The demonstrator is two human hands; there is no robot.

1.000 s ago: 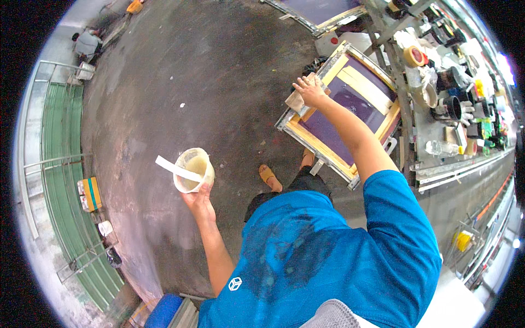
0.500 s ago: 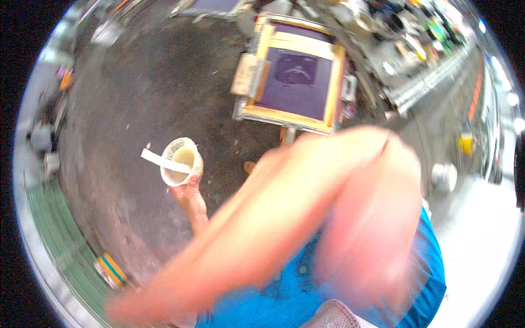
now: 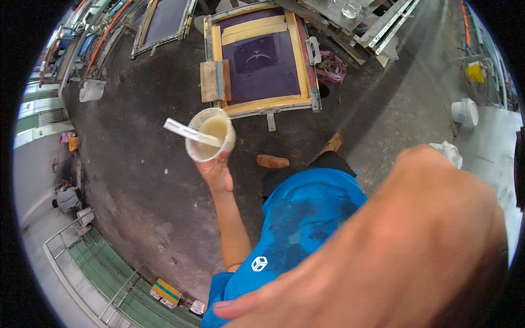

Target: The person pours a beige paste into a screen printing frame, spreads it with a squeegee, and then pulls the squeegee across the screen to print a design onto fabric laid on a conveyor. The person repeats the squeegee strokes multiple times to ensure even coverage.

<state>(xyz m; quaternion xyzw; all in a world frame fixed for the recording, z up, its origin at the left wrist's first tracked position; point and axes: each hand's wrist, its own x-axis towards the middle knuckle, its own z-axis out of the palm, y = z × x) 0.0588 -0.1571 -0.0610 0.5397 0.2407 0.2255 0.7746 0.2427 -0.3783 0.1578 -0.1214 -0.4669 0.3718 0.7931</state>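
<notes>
My left hand (image 3: 217,176) grips a translucent plastic cup (image 3: 227,131) of pale cream liquid, with a flat white stick (image 3: 183,129) resting across its rim and dipping inside. My right hand (image 3: 383,246) is blurred and huge at the lower right, close to the camera; its thumb shows, but how the other fingers lie cannot be told. Beyond the cup lies a framed purple screen (image 3: 264,75) with cream tape along its edges and a small pale design. A wooden block (image 3: 210,81) sits at that screen's left edge.
Another framed screen (image 3: 161,24) stands at upper left, and a metal worktable (image 3: 342,13) at upper right. White buckets (image 3: 464,113) sit at the right. A person (image 3: 67,198) is low by the far left wall, near a green panel (image 3: 98,260) with metal railing.
My right hand has left the wooden block and come up close to the camera. My view has swung round, and the cup in my left hand now appears higher, nearer the screen.
</notes>
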